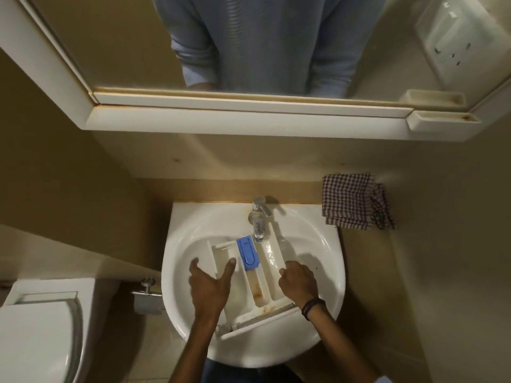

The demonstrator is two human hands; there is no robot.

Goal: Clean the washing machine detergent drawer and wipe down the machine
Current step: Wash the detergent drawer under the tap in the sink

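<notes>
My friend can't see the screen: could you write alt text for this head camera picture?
A person's left hand and right hand hold a stained white detergent drawer with a blue insert in a sink under the tap. A checked cloth lies beside the sink.

Head camera looks steeply down, close above sink point(193, 217).

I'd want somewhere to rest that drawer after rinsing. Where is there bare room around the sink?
The counter right of the sink is bare on the near side of the checked cloth. The sink's rim left of the tap is free too. The bowl is crowded: the drawer, the left hand and the right hand fill it.
</notes>
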